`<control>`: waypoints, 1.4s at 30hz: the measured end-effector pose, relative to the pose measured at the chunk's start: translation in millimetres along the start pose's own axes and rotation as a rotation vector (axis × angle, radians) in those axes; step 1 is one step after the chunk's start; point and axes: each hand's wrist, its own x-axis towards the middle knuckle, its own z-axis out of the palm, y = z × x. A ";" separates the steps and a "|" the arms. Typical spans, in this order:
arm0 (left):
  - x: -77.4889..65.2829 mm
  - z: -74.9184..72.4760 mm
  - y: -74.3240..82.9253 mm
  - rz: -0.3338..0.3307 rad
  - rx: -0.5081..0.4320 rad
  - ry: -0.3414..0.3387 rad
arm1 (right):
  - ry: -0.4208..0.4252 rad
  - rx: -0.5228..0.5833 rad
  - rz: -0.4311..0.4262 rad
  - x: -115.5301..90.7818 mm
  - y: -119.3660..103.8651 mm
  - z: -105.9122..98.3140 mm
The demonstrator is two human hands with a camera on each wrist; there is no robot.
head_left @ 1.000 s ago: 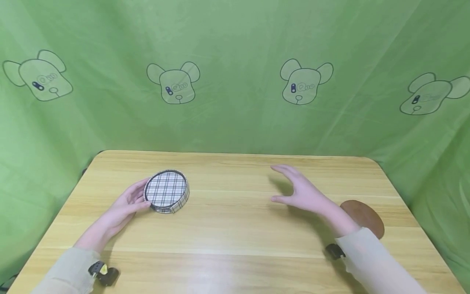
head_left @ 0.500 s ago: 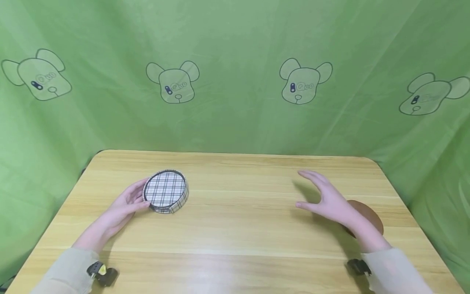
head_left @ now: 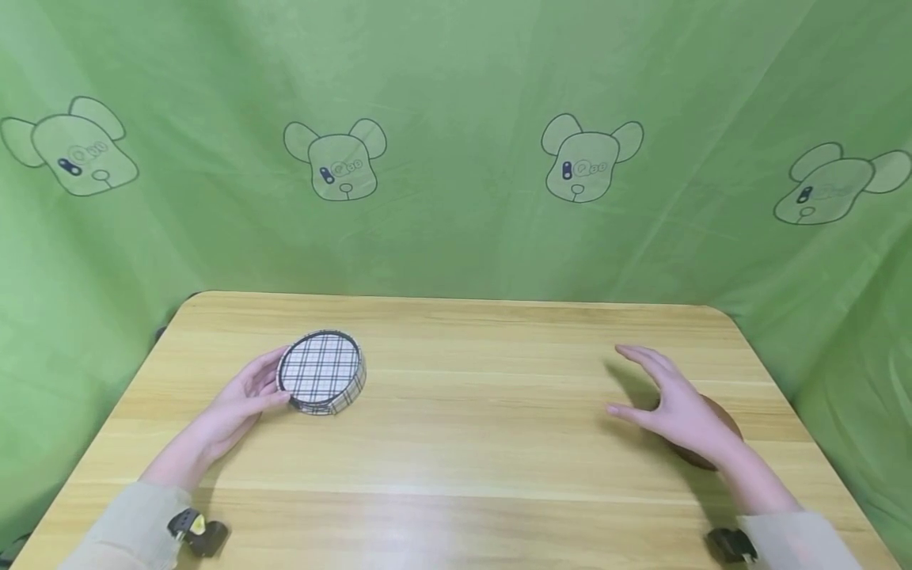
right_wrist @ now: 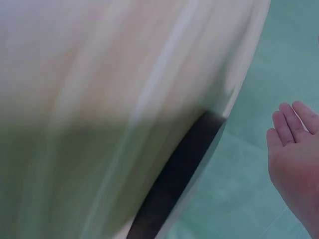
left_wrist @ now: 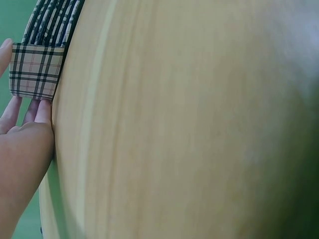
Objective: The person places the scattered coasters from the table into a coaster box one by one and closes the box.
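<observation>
A round black-and-white plaid coaster [head_left: 321, 368] tops a stack on the left half of the table. My left hand [head_left: 238, 404] grips the stack's left side, thumb at the near edge and fingers behind. The left wrist view shows a plaid holder [left_wrist: 36, 72] with several coasters [left_wrist: 52, 22] stacked in it. My right hand [head_left: 673, 408] holds nothing; its thumb and fingers are spread apart above the table's right side. Partly hidden under its wrist lies a flat brown disc [head_left: 725, 418], which appears as a dark round-edged piece [right_wrist: 174, 179] in the right wrist view.
The pale wood table [head_left: 456, 451] has rounded far corners. A green curtain [head_left: 456, 245] printed with bear heads surrounds its back and sides. Small dark cameras hang at both cuffs, the left camera [head_left: 207, 538] and the right camera [head_left: 730, 546].
My right hand has moved right and slightly nearer, from right of the table's middle to over the brown disc, now covering more of it. My left hand and the coaster stack have stayed put.
</observation>
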 end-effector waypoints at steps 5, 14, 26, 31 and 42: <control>0.0 -0.9 0.1 -0.003 0.006 0.000 | 0.012 -0.021 0.006 -8.9 8.1 -5.2; 1.0 -1.7 -0.7 0.002 -0.002 0.003 | 0.059 -0.014 0.019 -24.9 29.4 -11.9; 4.0 -3.3 0.1 -0.007 0.001 0.001 | 0.098 -0.043 0.007 -43.3 56.2 -25.9; 3.8 -3.9 1.3 -0.008 0.006 0.000 | 0.100 -0.044 0.032 -48.9 66.0 -31.2; 6.3 -4.6 0.0 -0.006 -0.013 0.003 | 0.039 -0.052 0.107 -61.3 79.9 -36.3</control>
